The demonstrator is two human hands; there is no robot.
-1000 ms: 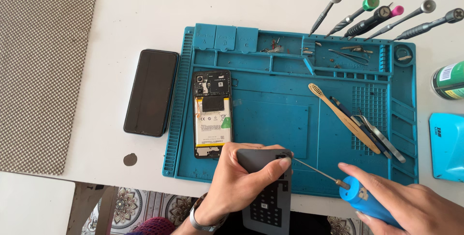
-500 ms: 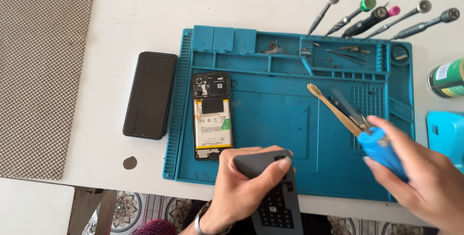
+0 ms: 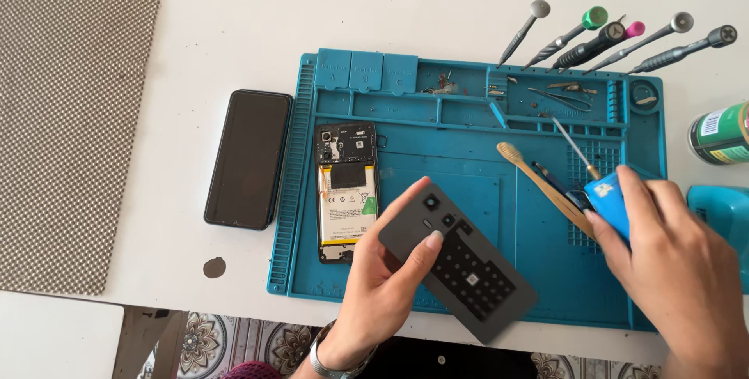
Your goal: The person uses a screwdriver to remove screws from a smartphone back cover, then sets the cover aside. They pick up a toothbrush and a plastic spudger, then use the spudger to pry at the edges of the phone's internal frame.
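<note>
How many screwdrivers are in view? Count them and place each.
6. Five lie fanned on the table above the mat: grey, green-capped, pink-capped, silver, dark. The blue-handled screwdriver is in the right hand. Others may be hidden.

- We see a phone-repair bench: a blue repair mat (image 3: 468,192) on a white table (image 3: 234,28).
- Precision screwdrivers (image 3: 616,40) and an opened phone (image 3: 346,192) mark it.
</note>
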